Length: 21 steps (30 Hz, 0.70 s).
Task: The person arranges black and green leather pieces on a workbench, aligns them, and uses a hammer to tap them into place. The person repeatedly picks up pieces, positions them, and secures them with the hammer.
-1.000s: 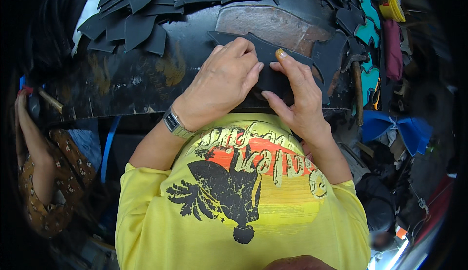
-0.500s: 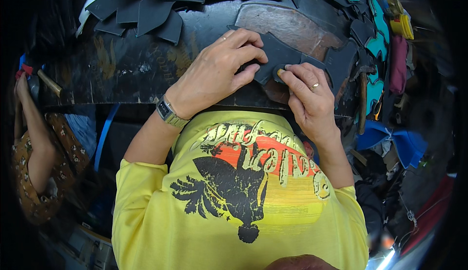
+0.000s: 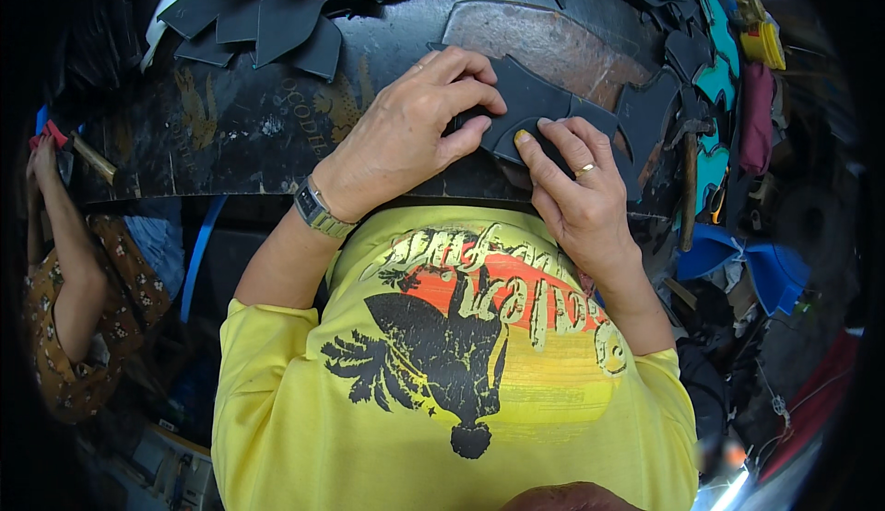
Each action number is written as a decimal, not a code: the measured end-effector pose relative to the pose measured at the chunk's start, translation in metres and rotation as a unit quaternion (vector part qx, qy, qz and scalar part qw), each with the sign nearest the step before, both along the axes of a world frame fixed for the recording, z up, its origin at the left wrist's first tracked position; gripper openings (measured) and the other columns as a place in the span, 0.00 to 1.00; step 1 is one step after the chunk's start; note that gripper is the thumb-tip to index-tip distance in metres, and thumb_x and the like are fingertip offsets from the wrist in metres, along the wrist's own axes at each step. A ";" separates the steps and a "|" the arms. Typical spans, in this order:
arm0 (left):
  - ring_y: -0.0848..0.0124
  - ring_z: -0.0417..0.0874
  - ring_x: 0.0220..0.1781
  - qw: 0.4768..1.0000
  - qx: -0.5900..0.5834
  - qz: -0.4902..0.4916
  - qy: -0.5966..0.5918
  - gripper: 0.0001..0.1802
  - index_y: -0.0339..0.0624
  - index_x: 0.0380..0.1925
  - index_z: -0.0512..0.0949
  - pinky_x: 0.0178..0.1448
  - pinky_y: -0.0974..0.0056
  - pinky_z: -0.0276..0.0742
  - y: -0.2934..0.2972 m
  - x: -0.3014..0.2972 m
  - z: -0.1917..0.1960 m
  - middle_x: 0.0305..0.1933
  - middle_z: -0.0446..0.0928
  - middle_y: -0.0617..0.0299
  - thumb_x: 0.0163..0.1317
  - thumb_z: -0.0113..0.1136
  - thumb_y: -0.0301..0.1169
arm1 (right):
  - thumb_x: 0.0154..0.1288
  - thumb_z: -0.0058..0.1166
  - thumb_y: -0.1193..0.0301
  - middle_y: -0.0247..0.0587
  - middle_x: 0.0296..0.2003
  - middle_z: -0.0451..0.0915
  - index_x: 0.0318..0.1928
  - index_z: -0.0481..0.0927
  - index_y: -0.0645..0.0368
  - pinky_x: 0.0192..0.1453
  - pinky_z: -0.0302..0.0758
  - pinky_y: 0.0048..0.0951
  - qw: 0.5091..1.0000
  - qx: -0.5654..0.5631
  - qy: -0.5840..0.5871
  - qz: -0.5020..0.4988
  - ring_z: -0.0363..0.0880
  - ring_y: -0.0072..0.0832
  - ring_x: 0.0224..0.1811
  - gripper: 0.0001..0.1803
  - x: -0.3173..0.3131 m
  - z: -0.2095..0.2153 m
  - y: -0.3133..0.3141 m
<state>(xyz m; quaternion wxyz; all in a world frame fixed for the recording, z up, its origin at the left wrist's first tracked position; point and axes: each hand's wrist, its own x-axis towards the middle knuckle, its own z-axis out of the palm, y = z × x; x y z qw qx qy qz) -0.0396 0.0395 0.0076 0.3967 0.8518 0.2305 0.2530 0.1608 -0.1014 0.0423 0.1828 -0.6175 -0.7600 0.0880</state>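
Both hands pinch one dark cut piece (image 3: 539,110) at the near edge of the surface (image 3: 230,133): the left hand (image 3: 406,137) curls its fingers over the piece's left end, and the right hand (image 3: 576,188) grips its near right part, thumb on top. A rusty patch (image 3: 544,45) of the surface lies just beyond. Farther left, more dark cut pieces (image 3: 277,22) overlap in a heap. To the right lie teal pieces (image 3: 710,156) and a hammer (image 3: 690,174). At far left, another person's arm (image 3: 69,253) shows.
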 end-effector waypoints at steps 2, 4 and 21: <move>0.58 0.81 0.60 1.000 0.004 0.001 0.002 0.13 0.41 0.45 0.85 0.62 0.59 0.79 0.000 0.000 -0.001 0.56 0.78 0.57 0.60 0.70 0.23 | 0.50 0.66 0.81 0.48 0.58 0.81 0.60 0.85 0.56 0.62 0.79 0.44 1.000 -0.004 -0.018 0.011 0.78 0.50 0.60 0.31 0.001 0.000 -0.001; 0.57 0.80 0.60 1.000 0.011 0.002 0.014 0.15 0.42 0.46 0.84 0.63 0.58 0.79 -0.001 0.001 -0.001 0.56 0.77 0.57 0.59 0.72 0.26 | 0.50 0.67 0.81 0.48 0.59 0.81 0.61 0.84 0.56 0.63 0.79 0.44 0.999 -0.002 -0.028 0.017 0.77 0.49 0.61 0.33 0.001 0.000 -0.002; 0.67 0.69 0.74 0.943 0.275 -0.074 0.174 0.35 0.46 0.68 0.76 0.80 0.40 0.50 -0.037 0.014 0.013 0.71 0.74 0.65 0.68 0.62 0.54 | 0.66 0.64 0.80 0.52 0.57 0.84 0.62 0.81 0.63 0.65 0.77 0.41 0.962 0.078 0.182 -0.185 0.82 0.50 0.60 0.23 0.036 -0.006 -0.024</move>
